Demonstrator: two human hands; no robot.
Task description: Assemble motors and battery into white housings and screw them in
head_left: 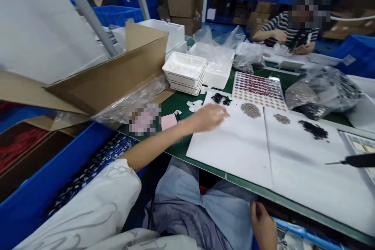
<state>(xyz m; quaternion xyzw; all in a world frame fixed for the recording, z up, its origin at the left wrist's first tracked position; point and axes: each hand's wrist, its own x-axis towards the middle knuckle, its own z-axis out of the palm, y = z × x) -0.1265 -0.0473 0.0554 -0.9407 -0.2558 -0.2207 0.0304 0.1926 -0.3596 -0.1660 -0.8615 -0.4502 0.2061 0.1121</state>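
Note:
My left hand (209, 117) reaches out over the green table (175, 103) to the near corner of a white sheet (234, 144). It hovers just short of a small pile of black pieces (222, 99) and a pile of silver pieces (250, 110). Its fingers lie close together and are smeared by motion. My right hand (263, 224) rests low by my lap, under the table's front edge, with its fingers turned away from view.
More silver pieces (281, 118) and black pieces (315, 129) lie on a second white sheet. A grid tray of small parts (258, 90), stacked white trays (184, 72), filled bags (322, 90) and a thin-tipped black tool (351, 161) are nearby. A cardboard box (117, 74) and a blue crate (43, 187) stand left. A person (287, 31) works opposite.

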